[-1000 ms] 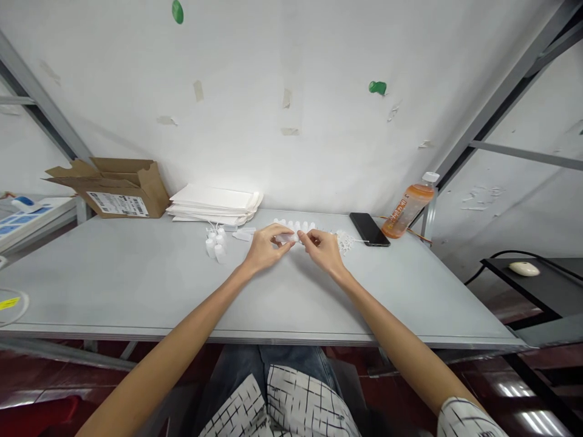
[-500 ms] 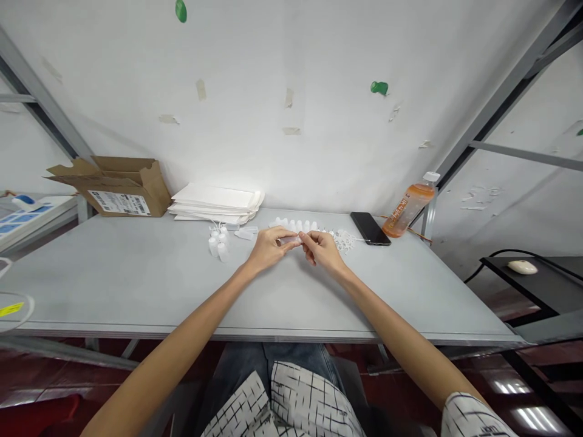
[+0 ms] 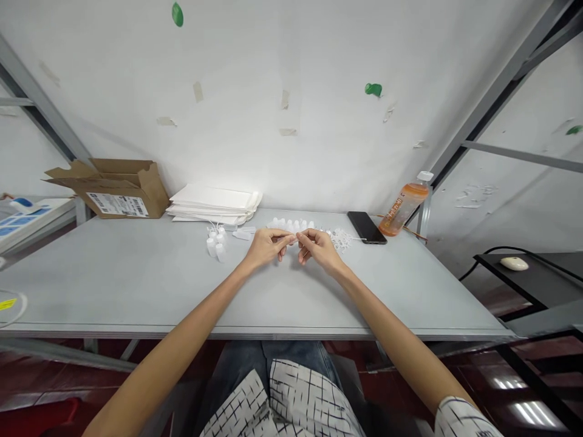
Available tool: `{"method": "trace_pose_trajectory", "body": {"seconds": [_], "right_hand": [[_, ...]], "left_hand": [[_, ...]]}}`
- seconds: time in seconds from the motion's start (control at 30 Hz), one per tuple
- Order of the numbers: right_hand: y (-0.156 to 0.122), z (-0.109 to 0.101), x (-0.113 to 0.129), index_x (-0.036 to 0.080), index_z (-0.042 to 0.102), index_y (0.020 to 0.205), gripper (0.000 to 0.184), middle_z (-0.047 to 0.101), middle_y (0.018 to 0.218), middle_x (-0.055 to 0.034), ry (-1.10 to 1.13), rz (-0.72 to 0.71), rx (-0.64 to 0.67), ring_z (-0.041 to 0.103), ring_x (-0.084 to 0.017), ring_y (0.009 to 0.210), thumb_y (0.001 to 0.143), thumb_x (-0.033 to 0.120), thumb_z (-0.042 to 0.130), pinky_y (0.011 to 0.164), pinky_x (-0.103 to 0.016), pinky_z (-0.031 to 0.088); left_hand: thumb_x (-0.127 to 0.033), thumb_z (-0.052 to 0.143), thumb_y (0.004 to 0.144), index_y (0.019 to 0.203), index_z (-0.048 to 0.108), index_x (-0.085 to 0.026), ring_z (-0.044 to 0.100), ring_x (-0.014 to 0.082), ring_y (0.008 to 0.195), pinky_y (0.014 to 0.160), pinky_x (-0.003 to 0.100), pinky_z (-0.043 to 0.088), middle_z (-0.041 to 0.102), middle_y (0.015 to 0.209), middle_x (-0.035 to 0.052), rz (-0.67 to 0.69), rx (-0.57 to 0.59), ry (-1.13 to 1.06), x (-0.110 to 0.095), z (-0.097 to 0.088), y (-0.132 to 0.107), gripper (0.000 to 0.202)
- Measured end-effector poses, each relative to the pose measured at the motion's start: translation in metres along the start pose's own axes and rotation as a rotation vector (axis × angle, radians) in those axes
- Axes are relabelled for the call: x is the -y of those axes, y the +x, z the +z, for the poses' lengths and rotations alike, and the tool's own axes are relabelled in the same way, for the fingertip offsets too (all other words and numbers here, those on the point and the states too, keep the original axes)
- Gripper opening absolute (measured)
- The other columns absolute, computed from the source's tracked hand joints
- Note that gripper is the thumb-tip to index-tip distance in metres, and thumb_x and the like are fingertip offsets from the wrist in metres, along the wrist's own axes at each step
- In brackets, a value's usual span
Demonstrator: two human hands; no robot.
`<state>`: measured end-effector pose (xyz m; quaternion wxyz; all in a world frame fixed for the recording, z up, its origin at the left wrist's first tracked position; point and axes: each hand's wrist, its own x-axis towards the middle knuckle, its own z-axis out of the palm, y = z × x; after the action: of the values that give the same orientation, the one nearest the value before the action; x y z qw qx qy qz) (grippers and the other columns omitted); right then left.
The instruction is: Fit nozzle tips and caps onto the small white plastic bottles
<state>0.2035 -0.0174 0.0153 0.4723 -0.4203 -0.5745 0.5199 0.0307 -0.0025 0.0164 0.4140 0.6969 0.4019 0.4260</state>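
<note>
My left hand (image 3: pixel 268 247) and my right hand (image 3: pixel 320 249) meet fingertip to fingertip above the middle of the table. Both are closed in a pinch. Whatever lies between the fingertips is too small and covered to make out. Just behind the fingers stands a row of small white plastic bottles (image 3: pixel 289 224), partly hidden by the hands. To the right of my right hand lies a loose heap of small white string-like pieces (image 3: pixel 340 240). Left of my left hand, a cluster of small white bottles (image 3: pixel 217 244) stands near flat translucent pieces (image 3: pixel 243 233).
A stack of white sheets or envelopes (image 3: pixel 212 202) and an open cardboard box (image 3: pixel 121 191) sit at the back left of the grey table (image 3: pixel 150 285). A black phone (image 3: pixel 367 227) and an orange drink bottle (image 3: pixel 404 206) are at the back right. A wall rises behind.
A pale translucent piece showed between my fingers before; now the fingers cover that spot. My left fingers have curled downward. The whole view has shifted slightly.
</note>
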Motion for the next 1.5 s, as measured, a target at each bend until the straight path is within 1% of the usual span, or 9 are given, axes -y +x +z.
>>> {"method": "trace_pose_trajectory", "body": {"seconds": [0.2,0.47,0.57,0.67,0.77,1.0,1.2,1.4,1.5], "right_hand": [[-0.002,0.006,-0.001,0.017,0.058,0.077,0.052,0.054,0.064,0.0042,0.011,-0.035,0.056,0.062,-0.013,0.047,0.068,0.066,0.076,0.042,-0.025,0.051],[-0.002,0.009,-0.003,0.018,0.060,0.082,0.050,0.058,0.069,0.0015,-0.061,-0.145,0.045,0.066,-0.015,0.056,0.071,0.064,0.073,0.049,-0.027,0.055],[-0.001,0.005,-0.001,0.017,0.060,0.080,0.051,0.057,0.067,0.0014,-0.070,-0.150,-0.026,0.066,-0.015,0.056,0.073,0.066,0.071,0.049,-0.027,0.056],[0.000,-0.002,-0.001,0.017,0.058,0.073,0.052,0.056,0.062,0.0011,-0.102,-0.134,-0.129,0.065,-0.015,0.053,0.077,0.069,0.066,0.045,-0.025,0.051],[0.001,-0.006,-0.002,0.018,0.055,0.067,0.055,0.054,0.058,0.0013,-0.135,-0.115,-0.161,0.060,-0.013,0.047,0.077,0.071,0.064,0.040,-0.023,0.044],[-0.001,-0.006,0.004,0.019,0.056,0.075,0.051,0.053,0.060,0.0035,-0.107,-0.125,-0.085,0.055,-0.010,0.044,0.074,0.068,0.069,0.038,-0.021,0.039],[0.000,-0.007,0.003,0.017,0.059,0.081,0.050,0.057,0.072,0.0012,-0.108,-0.123,-0.104,0.058,-0.010,0.047,0.074,0.066,0.068,0.038,-0.020,0.040],[-0.001,-0.005,0.003,0.017,0.061,0.080,0.050,0.059,0.074,-0.0004,-0.134,-0.118,-0.089,0.058,-0.010,0.048,0.074,0.066,0.068,0.037,-0.021,0.038],[-0.001,-0.005,0.003,0.017,0.061,0.082,0.048,0.059,0.075,-0.0007,-0.137,-0.124,-0.105,0.059,-0.010,0.049,0.075,0.064,0.068,0.038,-0.021,0.039]], "left_hand": [[-0.055,0.060,0.084,0.070,0.067,-0.015,0.044,0.0090,0.038,0.039,0.021,0.034,0.054,0.046,-0.0028,-0.043,-0.130,0.062,0.002,0.000,0.005,0.044],[-0.065,0.055,0.085,0.072,0.054,-0.018,0.037,0.0075,0.026,0.029,0.019,0.022,0.052,0.044,-0.0040,-0.224,-0.067,-0.156,0.007,0.002,0.005,0.049],[-0.068,0.060,0.081,0.076,0.057,-0.017,0.044,0.0087,0.030,0.031,0.022,0.033,0.056,0.051,-0.0025,-0.141,-0.057,-0.196,0.004,0.001,0.004,0.052],[-0.058,0.072,0.076,0.092,0.063,-0.016,0.053,0.0099,0.038,0.044,0.024,0.046,0.056,0.054,-0.0047,-0.022,-0.017,-0.126,0.000,-0.001,0.001,0.046],[-0.052,0.075,0.076,0.102,0.062,-0.016,0.053,0.0109,0.039,0.048,0.025,0.047,0.054,0.049,-0.0073,-0.001,0.024,-0.074,-0.001,-0.001,-0.001,0.046],[-0.062,0.059,0.086,0.063,0.052,-0.017,0.050,0.0094,0.038,0.041,0.024,0.043,0.048,0.049,-0.0036,-0.049,0.123,-0.154,0.005,-0.002,0.002,0.051],[-0.050,0.075,0.076,0.106,0.064,-0.016,0.056,0.0111,0.046,0.045,0.023,0.046,0.058,0.059,-0.0038,0.006,0.083,-0.085,-0.001,-0.003,0.000,0.047],[-0.059,0.064,0.084,0.083,0.061,-0.014,0.061,0.0135,0.046,0.045,0.025,0.051,0.059,0.058,-0.0006,-0.053,0.174,-0.186,0.004,-0.001,0.002,0.045],[-0.056,0.073,0.077,0.101,0.063,-0.014,0.066,0.0158,0.052,0.050,0.028,0.056,0.063,0.066,0.0003,-0.043,0.113,-0.161,0.007,0.000,0.003,0.049]]}}
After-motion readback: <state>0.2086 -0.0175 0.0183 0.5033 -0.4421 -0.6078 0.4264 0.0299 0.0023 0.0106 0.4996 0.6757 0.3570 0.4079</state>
